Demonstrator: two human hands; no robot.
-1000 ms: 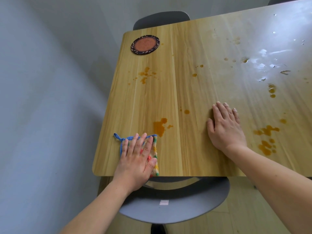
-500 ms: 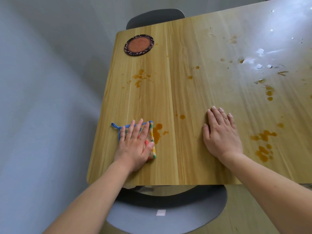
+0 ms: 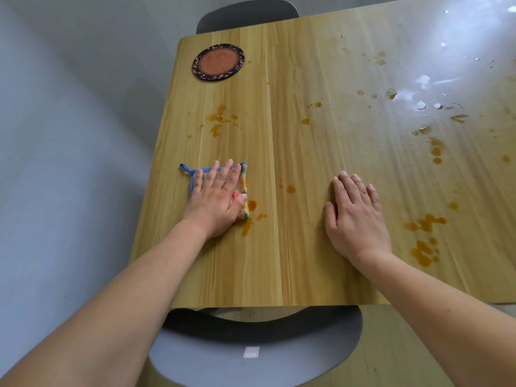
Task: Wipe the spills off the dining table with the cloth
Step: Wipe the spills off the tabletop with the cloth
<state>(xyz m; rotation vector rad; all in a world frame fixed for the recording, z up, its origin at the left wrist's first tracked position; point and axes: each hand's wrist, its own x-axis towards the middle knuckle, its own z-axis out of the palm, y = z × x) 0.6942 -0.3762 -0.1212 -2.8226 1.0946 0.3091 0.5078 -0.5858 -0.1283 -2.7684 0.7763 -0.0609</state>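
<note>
Left hand (image 3: 216,201): flat, fingers straight, pressing the cloth (image 3: 242,191) onto the bench (image 3: 279,261) beside an orange spill (image 3: 250,216).
Right hand (image 3: 356,219): released, palm flat on bench.
Coaster (image 3: 218,62): far corner.
Chair label (image 3: 251,352): unreadable.

cloth (image 3: 242,188) mostly hidden under left hand (image 3: 216,201) | table (image 3: 307,261) cut off right edge

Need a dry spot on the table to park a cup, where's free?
Free: the strip between the left hand on the cloth and the right hand, nearer the table's front edge; also the band right of the coaster. Crowded: orange spills right of the right hand, the wet far right, drips below the coaster.
</note>
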